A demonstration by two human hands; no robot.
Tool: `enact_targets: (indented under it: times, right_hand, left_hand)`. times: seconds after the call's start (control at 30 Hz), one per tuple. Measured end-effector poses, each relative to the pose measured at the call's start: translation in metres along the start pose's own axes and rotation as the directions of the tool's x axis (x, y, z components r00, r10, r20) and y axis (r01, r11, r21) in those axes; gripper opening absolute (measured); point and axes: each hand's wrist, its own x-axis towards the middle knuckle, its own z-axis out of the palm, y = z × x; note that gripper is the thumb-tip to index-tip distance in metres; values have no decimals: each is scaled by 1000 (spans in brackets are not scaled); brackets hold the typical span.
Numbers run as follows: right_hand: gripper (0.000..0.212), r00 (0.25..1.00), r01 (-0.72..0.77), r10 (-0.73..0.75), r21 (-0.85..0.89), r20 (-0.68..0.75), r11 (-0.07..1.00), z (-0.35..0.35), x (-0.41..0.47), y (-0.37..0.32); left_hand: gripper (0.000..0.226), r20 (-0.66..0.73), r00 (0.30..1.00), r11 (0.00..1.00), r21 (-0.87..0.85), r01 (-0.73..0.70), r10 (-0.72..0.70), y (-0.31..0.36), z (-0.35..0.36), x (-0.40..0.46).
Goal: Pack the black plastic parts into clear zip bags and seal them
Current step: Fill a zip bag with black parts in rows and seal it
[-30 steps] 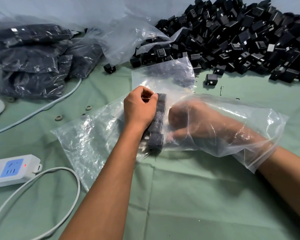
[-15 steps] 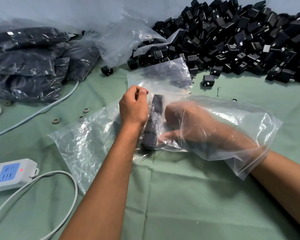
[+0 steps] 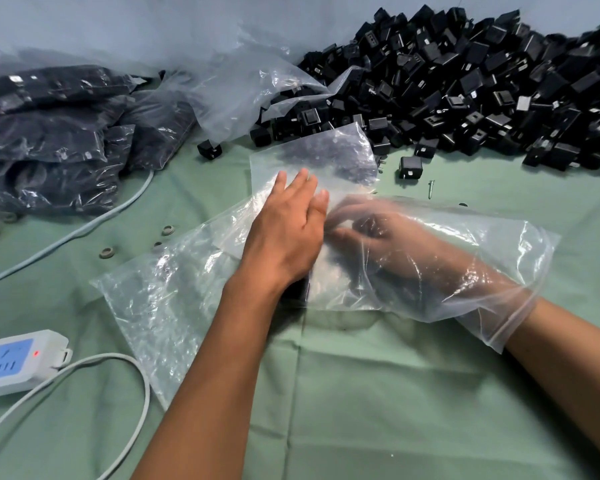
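Soft, even light falls from above, bright enough to read the green cloth on the desk (image 3: 378,393) clearly. White glare breaks over the crumpled clear bag (image 3: 499,258) and the packed bags (image 3: 56,140) at far left. Faint shadow lies under the left forearm (image 3: 201,393). The black parts pile (image 3: 482,91) softens and bends toward the upper right corner.

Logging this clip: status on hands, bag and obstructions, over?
Left hand flat, open, on clear plastic zip bag. Right hand inside bag, curled; grip unclear. Black plastic parts mostly hidden. No obstruction visible.
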Motion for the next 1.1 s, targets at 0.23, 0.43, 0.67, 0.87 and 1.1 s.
enact_targets:
  times: [0.23,0.43,0.67,0.87,1.1]
  right_hand:
    - [24,991,-110,115,-79,72,991,-19,-6,-13]
    - [21,946,-276,198,324,255,905,-57,-44,9]
    - [13,816,-569,578,164,-12,806,-178,-111,45]
    - [15,691,-450,335,-18,-641,893,-177,-45,21]
    - [62,944,-246,326,-779,-56,577,-112,39,20]
  left_hand:
    - [82,240,968,963,271,1,-68,12,16,-12]
    - [89,231,970,961,276,8,-74,11,16,-13]
    - [91,226,971,958,285,17,-84,11,16,-13]
    - [89,190,977,939,344,22,-93,13,19,-13]
    - [86,177,979,938,345,32,-98,12,19,-13]
